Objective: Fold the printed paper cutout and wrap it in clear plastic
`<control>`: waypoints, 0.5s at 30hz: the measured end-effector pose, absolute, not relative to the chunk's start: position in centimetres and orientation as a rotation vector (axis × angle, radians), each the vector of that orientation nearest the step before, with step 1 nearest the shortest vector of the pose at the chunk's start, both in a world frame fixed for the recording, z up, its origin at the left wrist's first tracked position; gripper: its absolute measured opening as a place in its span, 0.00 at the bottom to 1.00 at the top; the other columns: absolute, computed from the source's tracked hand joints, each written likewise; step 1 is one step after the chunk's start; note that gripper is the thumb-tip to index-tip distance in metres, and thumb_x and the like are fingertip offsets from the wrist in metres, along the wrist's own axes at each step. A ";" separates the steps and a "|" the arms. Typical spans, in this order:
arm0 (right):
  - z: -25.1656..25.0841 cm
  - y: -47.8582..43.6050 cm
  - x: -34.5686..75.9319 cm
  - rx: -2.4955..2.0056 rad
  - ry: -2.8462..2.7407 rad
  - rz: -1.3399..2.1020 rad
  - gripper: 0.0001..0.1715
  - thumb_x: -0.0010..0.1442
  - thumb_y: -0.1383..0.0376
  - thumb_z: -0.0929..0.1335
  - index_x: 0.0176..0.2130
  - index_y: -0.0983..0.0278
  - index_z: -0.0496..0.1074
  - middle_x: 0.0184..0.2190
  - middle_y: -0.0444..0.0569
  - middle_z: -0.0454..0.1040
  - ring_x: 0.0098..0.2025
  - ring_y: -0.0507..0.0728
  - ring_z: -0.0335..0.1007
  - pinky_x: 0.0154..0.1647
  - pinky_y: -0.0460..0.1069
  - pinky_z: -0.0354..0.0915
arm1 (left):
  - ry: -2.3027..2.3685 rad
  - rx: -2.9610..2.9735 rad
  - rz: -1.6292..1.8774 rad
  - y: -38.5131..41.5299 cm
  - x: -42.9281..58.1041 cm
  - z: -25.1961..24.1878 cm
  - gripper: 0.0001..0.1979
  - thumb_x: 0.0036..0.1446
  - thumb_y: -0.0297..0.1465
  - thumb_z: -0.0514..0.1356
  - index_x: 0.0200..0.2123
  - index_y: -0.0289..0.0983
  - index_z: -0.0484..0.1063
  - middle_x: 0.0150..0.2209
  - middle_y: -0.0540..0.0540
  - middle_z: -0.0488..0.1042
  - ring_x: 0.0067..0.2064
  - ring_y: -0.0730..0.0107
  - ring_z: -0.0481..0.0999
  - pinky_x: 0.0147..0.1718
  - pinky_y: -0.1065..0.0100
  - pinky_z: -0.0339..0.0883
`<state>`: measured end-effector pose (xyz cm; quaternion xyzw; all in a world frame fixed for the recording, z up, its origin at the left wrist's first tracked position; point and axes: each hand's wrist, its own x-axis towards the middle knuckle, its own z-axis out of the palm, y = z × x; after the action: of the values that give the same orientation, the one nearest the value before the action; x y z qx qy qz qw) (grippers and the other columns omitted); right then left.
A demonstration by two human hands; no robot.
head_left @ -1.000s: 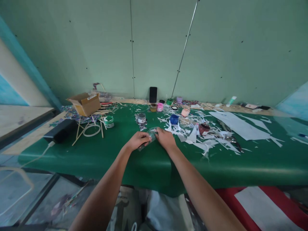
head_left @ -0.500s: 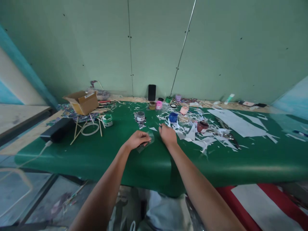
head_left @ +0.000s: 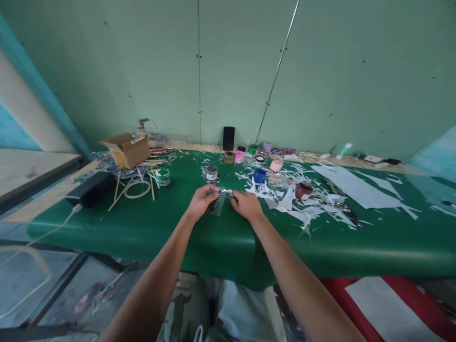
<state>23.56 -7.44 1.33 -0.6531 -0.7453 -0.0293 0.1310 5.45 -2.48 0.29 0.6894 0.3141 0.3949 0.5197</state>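
Over the green table cover (head_left: pixel 160 228), my left hand (head_left: pixel 202 202) is closed on a small clear plastic piece (head_left: pixel 221 204) that has a dark, toothed-looking part (head_left: pixel 213 204) at its left side. My right hand (head_left: pixel 245 203) is closed at the piece's upper right, its fingertips pinching a small whitish bit (head_left: pixel 228 191) that seems joined to the plastic. Just beyond my left hand stands an open jar of dark grey paint (head_left: pixel 211 174). A blue paint jar (head_left: pixel 260 175) stands beyond my right hand.
White paper scraps (head_left: pixel 285 199) surround a dark red jar (head_left: pixel 303 190) on the right. A green jar (head_left: pixel 163 177), thin sticks, a clear ring (head_left: pixel 137 189), a cardboard box (head_left: pixel 128 151) and a black device (head_left: pixel 91 189) are on the left. A phone (head_left: pixel 228 138) leans on the wall.
My right hand has met the plastic piece near my left fingertips. The plastic now hangs more upright between the hands. The whole view has shifted slightly.
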 end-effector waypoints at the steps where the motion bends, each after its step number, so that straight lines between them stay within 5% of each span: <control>1: 1.3 -7.4 23.5 -1.885 -2.180 -0.081 0.16 0.64 0.58 0.65 0.47 0.65 0.70 0.43 0.49 0.73 0.41 0.54 0.71 0.43 0.54 0.69 | 0.745 1.655 0.942 -2.5 5.4 0.3 0.15 0.61 0.36 0.57 0.48 0.34 0.68 0.44 0.44 0.72 0.41 0.67 0.74 0.39 0.60 0.72; 15: 1.6 -7.3 23.5 -1.862 -2.201 -0.065 0.17 0.64 0.59 0.65 0.49 0.65 0.69 0.45 0.50 0.72 0.43 0.55 0.71 0.44 0.56 0.69 | 0.683 1.781 0.632 -2.4 5.5 0.6 0.13 0.61 0.37 0.57 0.43 0.33 0.70 0.39 0.46 0.73 0.36 0.71 0.74 0.34 0.64 0.72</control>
<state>23.54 -7.28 1.57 -0.6404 -0.7569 -0.0223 0.1288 5.47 -2.40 0.56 0.7479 0.2868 0.2654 0.5365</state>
